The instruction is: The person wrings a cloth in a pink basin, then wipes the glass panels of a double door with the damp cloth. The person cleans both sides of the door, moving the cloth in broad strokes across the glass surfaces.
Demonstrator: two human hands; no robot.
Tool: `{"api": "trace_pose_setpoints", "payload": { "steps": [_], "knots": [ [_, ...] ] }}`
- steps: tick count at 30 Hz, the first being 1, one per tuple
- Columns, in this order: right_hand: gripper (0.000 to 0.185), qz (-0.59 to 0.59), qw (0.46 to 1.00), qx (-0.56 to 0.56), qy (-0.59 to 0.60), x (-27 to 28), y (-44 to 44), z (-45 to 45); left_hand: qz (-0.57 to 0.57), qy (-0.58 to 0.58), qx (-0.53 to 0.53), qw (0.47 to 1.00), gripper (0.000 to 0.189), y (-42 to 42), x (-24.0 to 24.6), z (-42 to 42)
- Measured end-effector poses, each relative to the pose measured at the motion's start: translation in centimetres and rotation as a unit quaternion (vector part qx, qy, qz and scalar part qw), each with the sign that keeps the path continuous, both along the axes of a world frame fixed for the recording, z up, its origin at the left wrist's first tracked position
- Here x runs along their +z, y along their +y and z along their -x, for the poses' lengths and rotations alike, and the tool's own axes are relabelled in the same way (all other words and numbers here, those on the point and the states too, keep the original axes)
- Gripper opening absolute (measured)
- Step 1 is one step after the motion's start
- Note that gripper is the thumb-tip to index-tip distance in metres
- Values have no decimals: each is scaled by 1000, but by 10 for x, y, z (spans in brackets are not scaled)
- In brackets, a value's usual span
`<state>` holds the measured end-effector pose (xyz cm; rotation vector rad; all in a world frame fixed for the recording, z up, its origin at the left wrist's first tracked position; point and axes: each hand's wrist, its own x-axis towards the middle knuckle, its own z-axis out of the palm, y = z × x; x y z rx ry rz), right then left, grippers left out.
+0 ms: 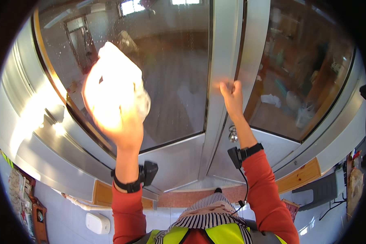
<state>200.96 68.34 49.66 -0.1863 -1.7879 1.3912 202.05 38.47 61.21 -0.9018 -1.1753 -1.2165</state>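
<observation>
My left hand [129, 131] holds a white cloth [114, 82] up before the large glass pane [174, 76] of a metal-framed door. Strong sunlight washes out the cloth and most of the fingers. Water drops and streaks dot the upper part of that glass. My right hand [232, 102] is raised by the metal door stile [224, 58], thumb and fingers curled. Whether it grips the stile's edge or only rests against it is unclear. Below this hand, a round metal doorknob [232, 134] shows beside the forearm.
Another glass pane [292, 79] stands at the right, set at an angle. A reddish threshold [186, 198] lies by my feet. On the tiled floor are a white plastic bin [97, 223] at left and a grey chair [318, 189] at right. A white pipe [79, 205] runs low along the left wall.
</observation>
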Motion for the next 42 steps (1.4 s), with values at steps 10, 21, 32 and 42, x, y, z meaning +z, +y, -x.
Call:
{"api": "trace_pose_setpoints", "payload": {
  "steps": [10,21,32,42],
  "knots": [
    [43,63,980,177,66,-3,4,-40,-61,116,26,991,22,141,174,24],
    [46,111,963,221,103,-5,1,-36,80,193,145,967,46,178,120,16],
    [49,75,969,196,134,-11,5,-30,182,-10,139,973,59,169,-143,3],
    [52,44,978,181,91,-11,7,-37,254,-251,14,934,70,146,-289,-35]
  ]
}}
